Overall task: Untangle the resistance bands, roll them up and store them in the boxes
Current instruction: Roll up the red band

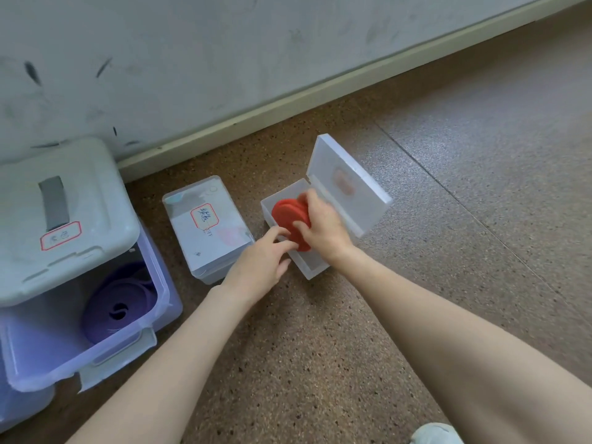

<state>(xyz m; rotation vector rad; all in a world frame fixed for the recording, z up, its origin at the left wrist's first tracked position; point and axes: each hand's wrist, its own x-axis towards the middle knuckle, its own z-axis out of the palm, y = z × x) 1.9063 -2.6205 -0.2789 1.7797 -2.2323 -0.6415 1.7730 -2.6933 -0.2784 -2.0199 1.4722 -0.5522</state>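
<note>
A rolled red resistance band (288, 216) stands on edge inside a small clear box (312, 267) whose hinged lid (352, 187) stands open. My right hand (323, 225) grips the roll from the right, fingers curled over its top and thumb on its front. My left hand (262, 261) reaches in from the left, its fingertips touching the lower front of the roll at the box's near wall. A second small clear box (208, 232) with a red-framed label lies shut to the left. A rolled purple band (118, 309) lies in a large lilac bin (96, 347).
The bin's pale lid (57, 219) sits askew over its back half. A grey wall with a skirting board (288, 100) runs behind the boxes. Speckled brown floor (320, 347) spreads to the right and front. A pale shoe tip (435, 434) shows at the bottom edge.
</note>
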